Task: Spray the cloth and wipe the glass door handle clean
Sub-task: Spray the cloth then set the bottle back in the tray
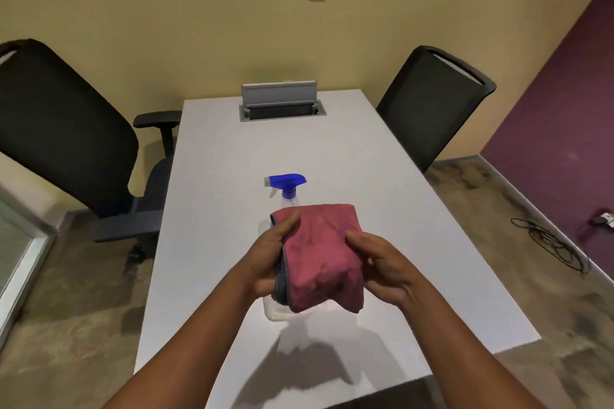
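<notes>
The cloth — a folded red piece with a grey underside showing at its left edge — is held in the air over the white table, in front of the spray bottle, which stands upright on the table and is largely hidden behind the fabric. The left hand grasps the cloth along its left edge, thumb on top and fingers beneath; the right hand pinches the right edge, fingers curled, though how firmly cannot be told. The cloth appears soft, limp and light: it sags at the lower corners and will drape rather than hold a shape, so it is best taken by a folded edge or bunched into the palm. The bottle looks to be clear plastic with a blue trigger head (liquid level not discernible); it should be light and rigid, possibly slick if wet, and is best gripped round the neck just under the trigger. No spraying is evident. The glass door handle is not in view — only a pale frame at the lower left edge.
</notes>
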The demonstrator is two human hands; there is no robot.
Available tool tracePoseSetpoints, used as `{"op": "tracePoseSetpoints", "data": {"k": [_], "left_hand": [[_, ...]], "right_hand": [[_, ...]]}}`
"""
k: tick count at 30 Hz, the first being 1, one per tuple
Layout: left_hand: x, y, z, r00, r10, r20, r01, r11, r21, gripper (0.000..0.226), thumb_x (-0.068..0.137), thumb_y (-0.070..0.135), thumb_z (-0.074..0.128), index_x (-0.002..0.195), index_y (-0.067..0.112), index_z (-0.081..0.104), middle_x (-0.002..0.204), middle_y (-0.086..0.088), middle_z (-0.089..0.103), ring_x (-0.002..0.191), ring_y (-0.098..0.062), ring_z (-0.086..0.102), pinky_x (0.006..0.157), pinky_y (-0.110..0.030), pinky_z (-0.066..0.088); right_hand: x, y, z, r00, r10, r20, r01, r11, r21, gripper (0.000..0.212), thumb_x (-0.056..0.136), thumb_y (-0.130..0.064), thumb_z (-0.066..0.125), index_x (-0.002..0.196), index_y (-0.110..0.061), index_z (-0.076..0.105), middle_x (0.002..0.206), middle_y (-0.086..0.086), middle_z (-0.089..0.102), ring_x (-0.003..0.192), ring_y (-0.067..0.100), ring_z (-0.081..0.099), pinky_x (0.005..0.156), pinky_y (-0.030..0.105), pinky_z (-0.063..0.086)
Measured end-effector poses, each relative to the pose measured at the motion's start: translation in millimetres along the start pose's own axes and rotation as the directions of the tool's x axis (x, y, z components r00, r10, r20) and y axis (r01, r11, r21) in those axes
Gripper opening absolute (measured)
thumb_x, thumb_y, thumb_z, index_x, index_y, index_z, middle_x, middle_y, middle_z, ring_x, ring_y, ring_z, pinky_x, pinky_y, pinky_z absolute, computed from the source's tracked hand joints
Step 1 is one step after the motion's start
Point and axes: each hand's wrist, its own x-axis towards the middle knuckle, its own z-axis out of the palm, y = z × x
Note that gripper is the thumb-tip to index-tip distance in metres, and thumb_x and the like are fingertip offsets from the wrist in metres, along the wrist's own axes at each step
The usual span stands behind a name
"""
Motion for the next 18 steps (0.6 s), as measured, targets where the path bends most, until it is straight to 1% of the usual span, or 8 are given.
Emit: {"op": "tracePoseSetpoints", "data": {"k": [2,5,7,10,12,14,16,18], "left_hand": [[7,-8,17,1.0,0.012,-0.024,-0.011,0.998,0.056,0.063,0.086,0.049,0.072,0.136,0.011,0.064,0.13,-0.022,0.069,0.12,-0.037,0.068,0.098,-0.048,0.058],[13,-18,52,0.999,-0.023,0.023,0.02,0.993,0.12,0.044,0.08,0.05,0.074,0.105,0.014,0.083,0.11,-0.015,0.079,0.096,-0.028,0.078,0.073,-0.037,0.064],[18,-27,78,0.997,-0.066,0.047,0.057,0.983,0.173,0.047,0.082,0.052,0.072,0.104,0.013,0.084,0.111,-0.014,0.079,0.096,-0.027,0.078,0.07,-0.034,0.064],[26,-48,119,0.996,-0.076,0.051,0.06,0.962,0.265,0.057,0.089,0.055,0.068,0.123,0.01,0.073,0.117,-0.014,0.077,0.102,-0.028,0.077,0.079,-0.036,0.062],[30,-66,147,0.995,-0.075,0.068,0.052,0.953,0.298,0.054,0.093,0.054,0.066,0.125,0.01,0.072,0.117,-0.014,0.077,0.105,-0.028,0.076,0.086,-0.038,0.059],[31,-84,175,0.993,-0.068,0.093,0.034,0.944,0.327,0.051,0.095,0.053,0.065,0.123,0.011,0.073,0.117,-0.013,0.077,0.106,-0.027,0.076,0.091,-0.04,0.058],[34,-103,201,0.991,-0.046,0.122,-0.004,0.926,0.377,0.047,0.094,0.051,0.067,0.123,0.014,0.073,0.118,-0.009,0.078,0.109,-0.026,0.074,0.1,-0.043,0.055],[38,-123,225,0.99,-0.024,0.14,-0.039,0.902,0.431,0.045,0.096,0.05,0.065,0.126,0.017,0.072,0.127,-0.008,0.074,0.122,-0.028,0.067,0.112,-0.048,0.048]], "right_hand": [[-17,-1,-14,1.0,0.012,-0.004,-0.012,0.999,0.046,0.039,0.076,-0.027,0.084,0.107,-0.004,0.076,0.107,0.015,0.071,0.099,0.025,0.068,0.088,0.037,0.055],[-45,-6,-37,1.0,-0.011,-0.013,0.012,0.996,0.089,0.037,0.074,-0.026,0.086,0.103,-0.005,0.077,0.104,0.015,0.072,0.096,0.025,0.07,0.084,0.037,0.057],[-65,-10,-53,0.998,-0.05,-0.048,0.056,0.988,0.143,0.038,0.075,-0.024,0.086,0.105,-0.003,0.076,0.105,0.017,0.071,0.097,0.026,0.07,0.086,0.039,0.057],[-96,-16,-81,0.987,-0.103,-0.126,0.128,0.97,0.208,0.051,0.077,-0.022,0.084,0.118,0.004,0.067,0.111,0.021,0.068,0.104,0.031,0.066,0.096,0.044,0.053],[-119,-19,-102,0.973,-0.132,-0.189,0.174,0.958,0.226,0.058,0.079,-0.02,0.082,0.126,0.007,0.062,0.117,0.024,0.066,0.11,0.035,0.063,0.105,0.05,0.047],[-142,-24,-124,0.961,-0.165,-0.223,0.218,0.945,0.243,0.052,0.083,-0.019,0.079,0.127,0.004,0.062,0.119,0.025,0.065,0.113,0.037,0.06,0.11,0.054,0.041],[-165,-29,-144,0.948,-0.198,-0.25,0.263,0.928,0.263,0.042,0.085,-0.018,0.077,0.122,0.0,0.067,0.118,0.025,0.065,0.112,0.037,0.061,0.11,0.055,0.041],[-187,-32,-165,0.929,-0.224,-0.296,0.31,0.907,0.286,0.043,0.084,-0.019,0.078,0.122,-0.001,0.067,0.115,0.024,0.067,0.107,0.036,0.064,0.102,0.053,0.049]]}}
